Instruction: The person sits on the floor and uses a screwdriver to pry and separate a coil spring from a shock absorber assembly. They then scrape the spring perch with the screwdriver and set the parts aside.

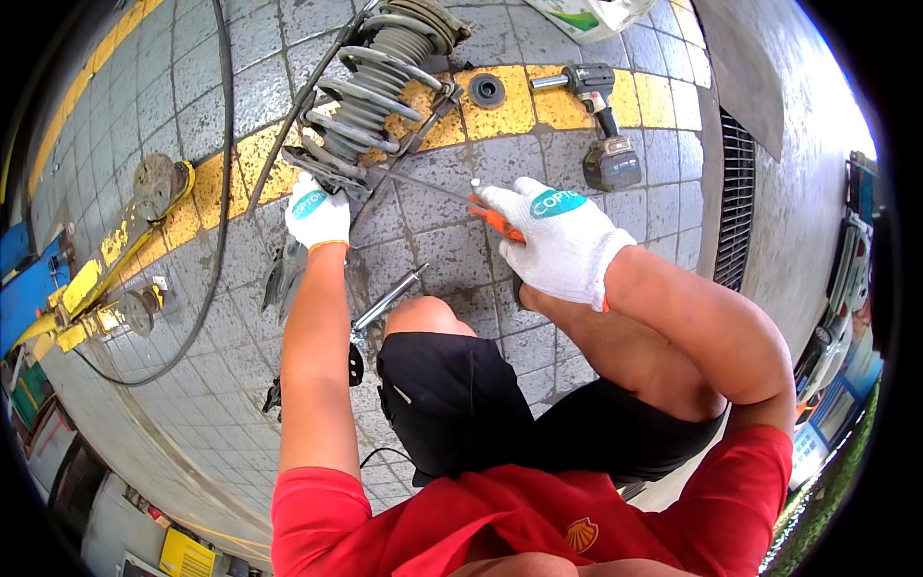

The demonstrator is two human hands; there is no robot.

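Note:
A grey coil spring [361, 120] lies on the tiled floor, with dark rods of a spring compressor [296, 120] along its sides. My left hand [317, 213], in a white glove, is closed at the spring's near end, its fingertips partly hidden there. In my right hand [562, 236], also gloved, is a screwdriver [500, 223] with an orange handle. Its thin shaft points left, and the tip reaches the spring's near end. Between my forearm and knee lies a shock absorber [389, 296] with a silver rod.
Beyond my right hand lie a cordless impact wrench [601, 125] and a round black rubber piece [486, 91]. A black hose [227, 144] curves across the floor at left, near a yellow lift arm [106, 264]. A floor grate [735, 202] runs at right; a white box [588, 17] stands far off.

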